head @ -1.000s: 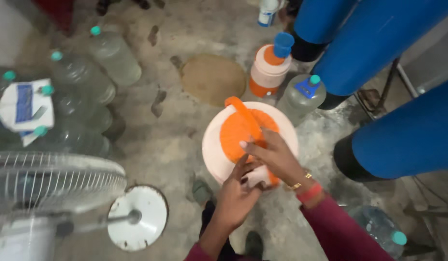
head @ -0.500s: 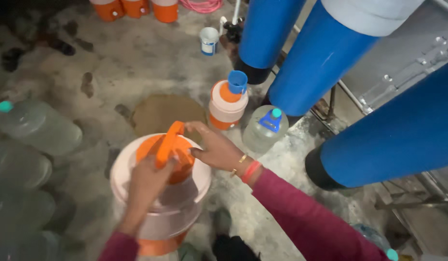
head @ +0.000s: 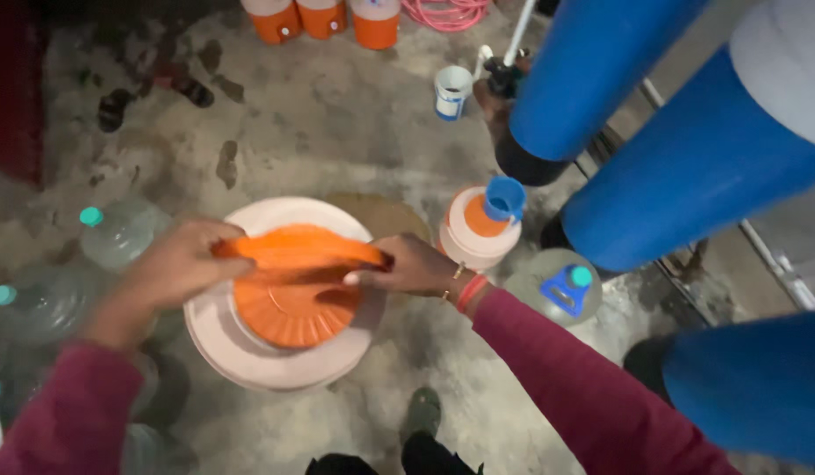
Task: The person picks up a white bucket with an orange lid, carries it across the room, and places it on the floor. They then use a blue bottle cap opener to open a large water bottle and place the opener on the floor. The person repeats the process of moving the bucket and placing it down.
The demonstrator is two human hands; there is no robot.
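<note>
A round white water cooler jug [head: 249, 356] with an orange lid [head: 289, 312] stands on the wet concrete floor right below me. An orange carry handle [head: 302, 251] arches over the lid. My left hand [head: 183, 264] grips the handle's left end. My right hand [head: 412, 266], with bangles at the wrist, holds its right end. Both arms wear maroon sleeves.
A second white-and-orange jug [head: 467, 242] with a blue cup [head: 504, 198] on top stands to the right, beside a clear bottle with blue handle [head: 561, 286]. Large blue tanks [head: 689, 167] fill the right. Clear teal-capped bottles [head: 117, 233] lie left. Orange jugs [head: 324, 18] stand far back.
The view has swung back over the jug, which now sits centred. My hands have spread apart to the two ends of the orange handle, now lying across the lid.
</note>
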